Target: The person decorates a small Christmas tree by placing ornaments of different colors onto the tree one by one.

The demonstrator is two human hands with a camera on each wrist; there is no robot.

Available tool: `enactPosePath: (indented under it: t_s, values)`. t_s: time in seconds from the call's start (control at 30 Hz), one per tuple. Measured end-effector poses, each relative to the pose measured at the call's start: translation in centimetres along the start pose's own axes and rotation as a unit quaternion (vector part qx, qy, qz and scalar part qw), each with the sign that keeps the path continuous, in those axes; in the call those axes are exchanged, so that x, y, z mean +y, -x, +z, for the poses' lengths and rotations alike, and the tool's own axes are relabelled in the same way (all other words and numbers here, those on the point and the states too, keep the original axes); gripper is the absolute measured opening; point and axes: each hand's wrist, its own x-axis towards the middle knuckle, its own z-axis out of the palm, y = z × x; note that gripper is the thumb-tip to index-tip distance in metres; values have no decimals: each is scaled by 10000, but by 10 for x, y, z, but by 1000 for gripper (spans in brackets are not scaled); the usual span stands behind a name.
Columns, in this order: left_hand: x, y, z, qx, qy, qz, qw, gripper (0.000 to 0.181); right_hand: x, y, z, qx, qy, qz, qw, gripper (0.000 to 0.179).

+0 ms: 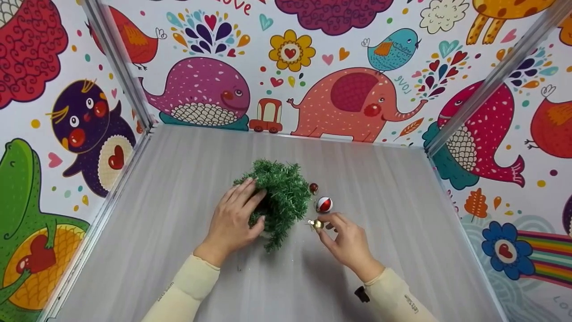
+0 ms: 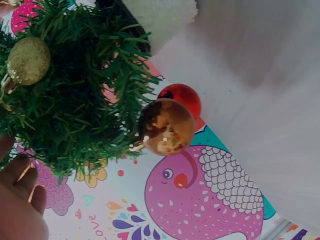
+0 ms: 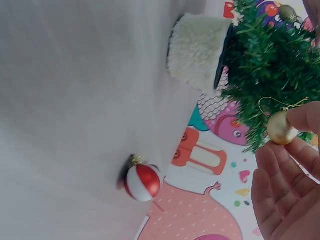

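Note:
A small artificial Christmas tree (image 1: 288,190) stands on the table, its white fleecy base (image 3: 197,52) visible in the right wrist view. My left hand (image 1: 232,223) lies against the tree's left side, thumb apart and fingers extended over the branches. Between thumb and fingertips, my right hand (image 1: 346,241) pinches a small gold bauble (image 3: 281,128) with a thin gold loop, just right of the branches. The left wrist view shows a glittery gold bauble (image 2: 29,61) and a shiny copper-gold bauble (image 2: 168,127) on the tree. A red bauble (image 2: 187,102) shows behind the latter.
A red-and-white striped bauble (image 1: 325,204) rests on the table right of the tree, beyond my right hand. Near it, a dark red bauble (image 1: 313,188) shows at the branches' edge. Cartoon-printed walls (image 1: 290,85) enclose the grey table (image 1: 187,161) at the back and sides.

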Motion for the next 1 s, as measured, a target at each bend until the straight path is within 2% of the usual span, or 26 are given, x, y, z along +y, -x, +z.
enactPosePath:
  t_s: [0.33,0.5,0.73,1.0]
  values:
    - [8,-4,1,215,-2,444,9988,33,-16,-3,-3,126,-209,-440,9987,28]
    - [13,-5,0,171,23,544,9984,25,-24,-5,-6,167,-343,-595,9975,28]
    - [22,-5,1,81,161,669,9976,20,-36,-7,-7,156,-640,-731,9952,27]
    - [31,0,7,255,355,971,9943,26,-46,-8,-5,86,-1087,-638,9920,29]
